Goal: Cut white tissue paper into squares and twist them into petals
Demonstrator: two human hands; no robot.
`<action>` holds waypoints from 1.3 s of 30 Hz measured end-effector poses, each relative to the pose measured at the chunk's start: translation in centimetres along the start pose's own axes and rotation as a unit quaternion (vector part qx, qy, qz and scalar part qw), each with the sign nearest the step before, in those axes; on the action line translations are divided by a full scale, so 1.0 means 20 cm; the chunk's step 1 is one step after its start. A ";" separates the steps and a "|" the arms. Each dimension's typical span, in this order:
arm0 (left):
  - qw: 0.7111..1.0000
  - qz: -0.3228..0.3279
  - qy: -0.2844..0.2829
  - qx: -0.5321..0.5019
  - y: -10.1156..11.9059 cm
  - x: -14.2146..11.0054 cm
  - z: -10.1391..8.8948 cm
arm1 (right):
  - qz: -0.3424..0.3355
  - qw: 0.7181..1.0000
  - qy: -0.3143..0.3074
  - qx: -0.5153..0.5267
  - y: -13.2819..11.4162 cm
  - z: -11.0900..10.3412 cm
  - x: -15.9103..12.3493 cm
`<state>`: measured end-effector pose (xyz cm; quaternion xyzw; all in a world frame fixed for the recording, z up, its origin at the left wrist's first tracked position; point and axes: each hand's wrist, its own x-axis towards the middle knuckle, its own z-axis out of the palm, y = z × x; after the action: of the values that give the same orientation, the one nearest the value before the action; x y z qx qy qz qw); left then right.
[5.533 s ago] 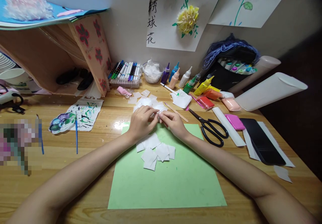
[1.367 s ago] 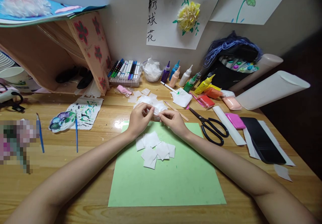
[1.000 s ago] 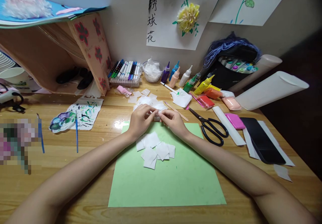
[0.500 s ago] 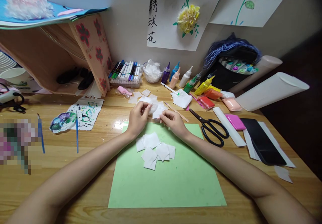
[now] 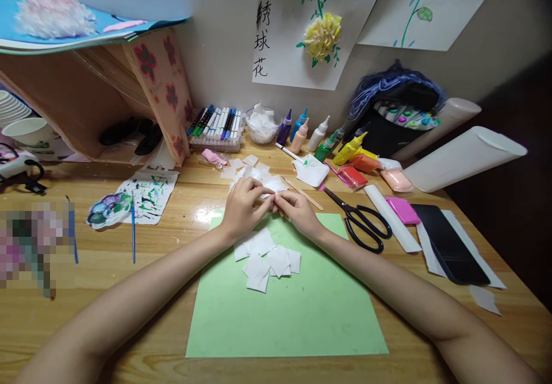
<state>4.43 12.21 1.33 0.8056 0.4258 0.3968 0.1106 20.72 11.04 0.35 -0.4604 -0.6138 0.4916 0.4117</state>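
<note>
My left hand (image 5: 246, 207) and my right hand (image 5: 297, 212) meet fingertip to fingertip just beyond the far edge of a green sheet of paper (image 5: 284, 321). Both are closed in a pinch on a small piece of white tissue paper (image 5: 266, 196), which the fingers mostly hide. Right behind the hands lies a loose pile of white tissue squares (image 5: 259, 174). Nearer to me, several thicker-looking white paper squares (image 5: 257, 266) overlap on the green sheet.
Black-handled scissors (image 5: 360, 220) and a wooden stick (image 5: 304, 193) lie to the right, with a phone (image 5: 451, 243) beyond. At the back stand markers (image 5: 218, 122), a bowl of crumpled tissue (image 5: 261, 124) and paint bottles (image 5: 298, 134). Paintbrushes (image 5: 133, 234) and a painted sheet (image 5: 150, 191) are at left.
My hands have come together, the left moving right and slightly down to the right fingertips. The white square that showed between them is now mostly hidden in the fingers.
</note>
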 end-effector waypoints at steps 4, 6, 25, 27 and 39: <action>1.000 -0.001 -0.023 -0.018 0.00 0.00 0.01 | -0.008 1.000 -0.006 0.007 0.02 -0.01 0.00; 0.999 -0.006 -0.022 -0.028 -0.01 0.00 0.01 | -0.013 1.000 -0.011 0.009 0.03 -0.01 0.00; 0.999 -0.009 -0.026 -0.047 -0.02 0.00 0.01 | -0.012 1.000 -0.014 -0.012 -0.01 -0.01 0.00; 0.998 -0.009 -0.026 -0.048 -0.02 0.00 0.01 | -0.012 1.000 -0.011 -0.006 -0.01 -0.01 0.00; 0.999 -0.015 -0.027 -0.040 0.00 0.00 0.00 | -0.011 1.000 0.001 0.004 -0.01 0.00 0.00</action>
<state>4.49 12.13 1.32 0.8044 0.4186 0.3900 0.1600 20.69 11.00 0.53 -0.4524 -0.6163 0.4890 0.4199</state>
